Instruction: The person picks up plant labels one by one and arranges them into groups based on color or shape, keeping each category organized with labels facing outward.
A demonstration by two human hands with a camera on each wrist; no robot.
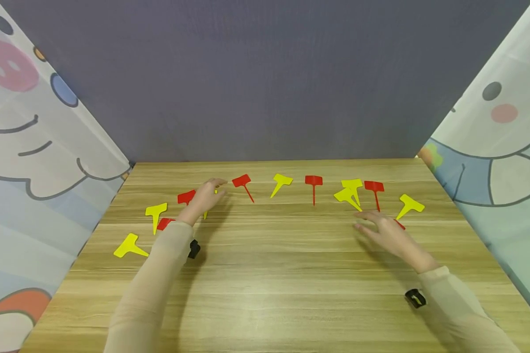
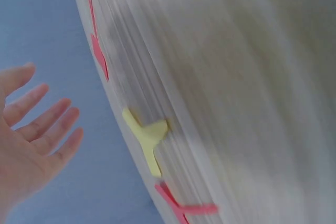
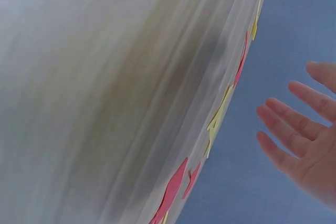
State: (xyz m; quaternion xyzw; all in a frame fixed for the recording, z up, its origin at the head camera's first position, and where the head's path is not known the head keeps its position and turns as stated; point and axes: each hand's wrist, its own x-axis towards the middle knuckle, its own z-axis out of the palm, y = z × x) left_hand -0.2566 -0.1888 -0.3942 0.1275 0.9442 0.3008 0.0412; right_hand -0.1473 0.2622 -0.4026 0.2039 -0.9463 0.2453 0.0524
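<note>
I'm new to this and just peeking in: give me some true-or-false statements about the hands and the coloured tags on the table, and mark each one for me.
1. The left hand and the right hand are both empty. True.
2. Two yellow tags lie touching near the right hand. True.
3. Every tag is yellow. False: there are red tags too.
4. The tags are stacked in one pile. False: they are spread in an arc across the table.
5. The person has bare forearms. False: pale sleeves cover them.
6. Cartoon-printed cloth hangs at both sides. True.
</note>
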